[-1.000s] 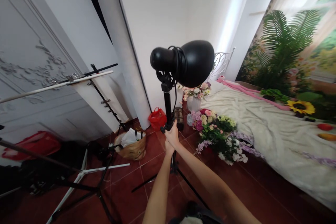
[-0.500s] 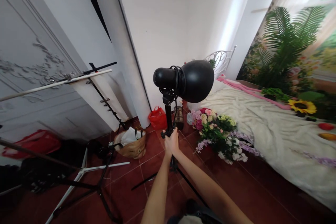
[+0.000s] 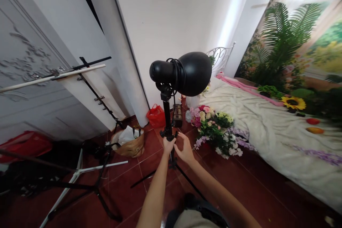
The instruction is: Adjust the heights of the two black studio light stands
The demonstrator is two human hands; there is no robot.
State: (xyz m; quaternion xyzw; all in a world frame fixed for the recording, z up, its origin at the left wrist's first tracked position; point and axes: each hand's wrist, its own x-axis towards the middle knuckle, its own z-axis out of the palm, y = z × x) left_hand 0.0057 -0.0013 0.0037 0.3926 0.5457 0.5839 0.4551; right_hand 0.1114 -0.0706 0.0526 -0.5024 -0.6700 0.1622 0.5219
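A black lamp head (image 3: 196, 74) with a dome-shaped shade sits on top of a black light stand (image 3: 167, 114). Its cord (image 3: 181, 74) is looped around the neck of the lamp. My left hand (image 3: 169, 145) is wrapped around the stand's pole, just below a clamp collar with a knob (image 3: 162, 134). On the other side of the pole, my right hand (image 3: 186, 150) has its thumb and fingers curved apart, fingertips close to the collar; whether they touch it I cannot tell. The stand's legs are spread on the tiled floor, in front of my feet.
Artificial flowers (image 3: 213, 124) lie beside a bed with a cream blanket (image 3: 240, 107). A red bag (image 3: 156, 115) and a woven basket (image 3: 132, 144) stand behind the stand. Other stands with a white leg (image 3: 77, 172) and a crossbar (image 3: 91, 68) occupy the left.
My right hand has loosened from the pole and its fingers have spread on the right side. My left hand keeps its hold. The view has shifted slightly, moving the scene leftward.
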